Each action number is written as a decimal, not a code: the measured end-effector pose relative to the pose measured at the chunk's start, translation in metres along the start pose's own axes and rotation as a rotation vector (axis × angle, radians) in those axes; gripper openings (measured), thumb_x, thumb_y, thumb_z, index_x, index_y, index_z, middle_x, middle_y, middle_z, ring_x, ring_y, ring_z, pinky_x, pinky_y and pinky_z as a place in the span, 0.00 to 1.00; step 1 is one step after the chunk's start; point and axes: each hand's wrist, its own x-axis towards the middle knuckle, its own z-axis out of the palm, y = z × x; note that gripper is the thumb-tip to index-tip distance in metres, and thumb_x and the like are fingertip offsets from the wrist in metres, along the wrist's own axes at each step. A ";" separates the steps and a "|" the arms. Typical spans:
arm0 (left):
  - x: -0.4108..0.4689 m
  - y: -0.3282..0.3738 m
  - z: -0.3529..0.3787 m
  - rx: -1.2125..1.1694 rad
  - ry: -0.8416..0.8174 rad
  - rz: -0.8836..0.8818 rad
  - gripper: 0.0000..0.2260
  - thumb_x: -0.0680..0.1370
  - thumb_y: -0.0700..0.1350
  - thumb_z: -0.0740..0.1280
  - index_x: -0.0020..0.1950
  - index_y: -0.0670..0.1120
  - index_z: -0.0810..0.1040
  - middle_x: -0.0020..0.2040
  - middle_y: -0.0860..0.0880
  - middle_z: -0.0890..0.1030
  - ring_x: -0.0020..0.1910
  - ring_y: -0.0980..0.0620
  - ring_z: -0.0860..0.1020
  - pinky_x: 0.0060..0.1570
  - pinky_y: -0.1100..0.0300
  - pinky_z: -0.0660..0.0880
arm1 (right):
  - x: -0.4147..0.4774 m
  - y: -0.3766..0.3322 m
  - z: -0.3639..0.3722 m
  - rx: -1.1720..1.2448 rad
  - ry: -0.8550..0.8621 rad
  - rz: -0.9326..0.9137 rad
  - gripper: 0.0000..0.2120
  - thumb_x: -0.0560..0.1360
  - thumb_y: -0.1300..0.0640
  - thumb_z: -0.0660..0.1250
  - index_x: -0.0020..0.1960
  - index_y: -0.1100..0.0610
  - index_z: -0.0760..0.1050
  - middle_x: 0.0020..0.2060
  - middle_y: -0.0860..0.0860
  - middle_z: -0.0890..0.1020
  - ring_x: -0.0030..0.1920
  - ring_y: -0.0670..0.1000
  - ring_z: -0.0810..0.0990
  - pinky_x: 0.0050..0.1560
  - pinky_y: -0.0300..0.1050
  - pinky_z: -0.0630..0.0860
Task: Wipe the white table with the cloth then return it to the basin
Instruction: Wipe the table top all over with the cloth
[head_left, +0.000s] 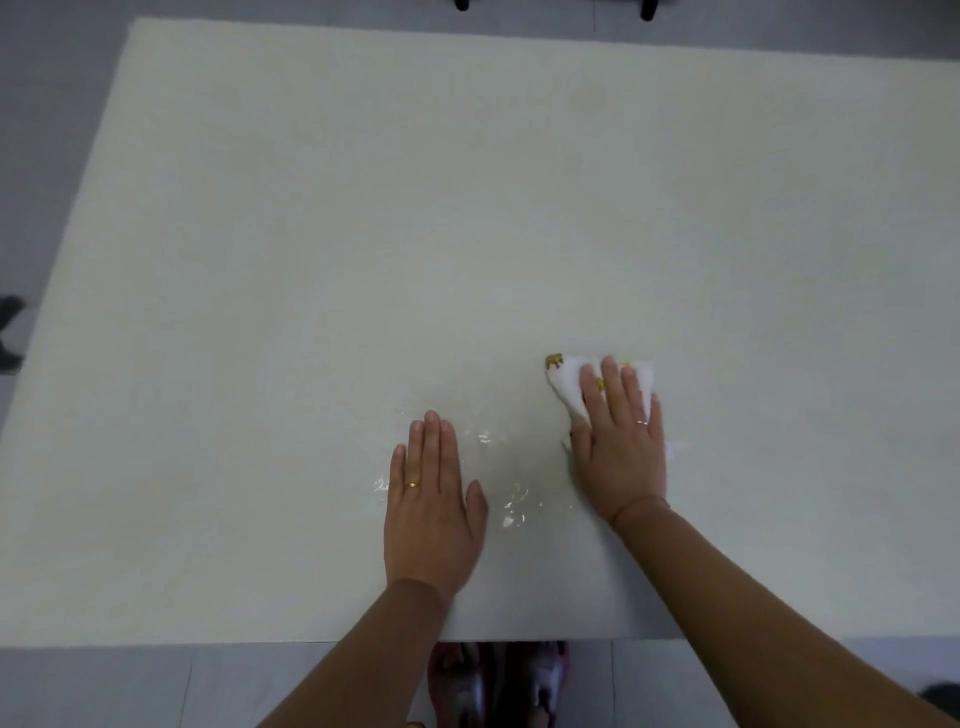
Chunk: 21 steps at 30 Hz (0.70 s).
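A white cloth (566, 382) with small yellow prints lies bunched on the white table (363, 234), right of centre near the front. My right hand (621, 441) presses flat on it with straight fingers, covering most of it. My left hand (431, 499) lies flat on the bare table to the left, a ring on one finger. Wet streaks (511, 499) glisten on the surface between the two hands. No basin is in view.
The table fills most of the view; its front edge (519, 640) runs just below my wrists and its left edge slants along the grey floor (47, 130). Dark chair or stand feet (647, 10) show beyond the far edge. Shoes (498, 680) show under the front edge.
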 end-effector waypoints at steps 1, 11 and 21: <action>0.000 0.000 0.000 0.004 0.004 -0.001 0.28 0.78 0.49 0.51 0.75 0.36 0.59 0.77 0.39 0.58 0.77 0.43 0.55 0.74 0.47 0.52 | 0.001 -0.005 0.001 0.027 0.018 0.076 0.27 0.79 0.54 0.52 0.77 0.50 0.49 0.77 0.50 0.48 0.77 0.52 0.44 0.75 0.54 0.41; -0.010 -0.012 -0.016 -0.100 0.061 -0.046 0.28 0.78 0.48 0.48 0.76 0.36 0.58 0.77 0.39 0.58 0.77 0.43 0.54 0.75 0.49 0.46 | -0.048 -0.075 0.016 -0.036 0.037 -0.355 0.26 0.75 0.51 0.63 0.72 0.49 0.65 0.73 0.53 0.66 0.73 0.58 0.63 0.69 0.63 0.62; -0.042 -0.018 0.002 0.029 0.009 -0.006 0.28 0.80 0.51 0.50 0.75 0.36 0.60 0.76 0.38 0.60 0.76 0.41 0.57 0.74 0.48 0.50 | -0.065 -0.078 0.025 0.087 0.007 0.145 0.27 0.80 0.48 0.48 0.77 0.48 0.45 0.77 0.52 0.45 0.77 0.56 0.42 0.73 0.59 0.42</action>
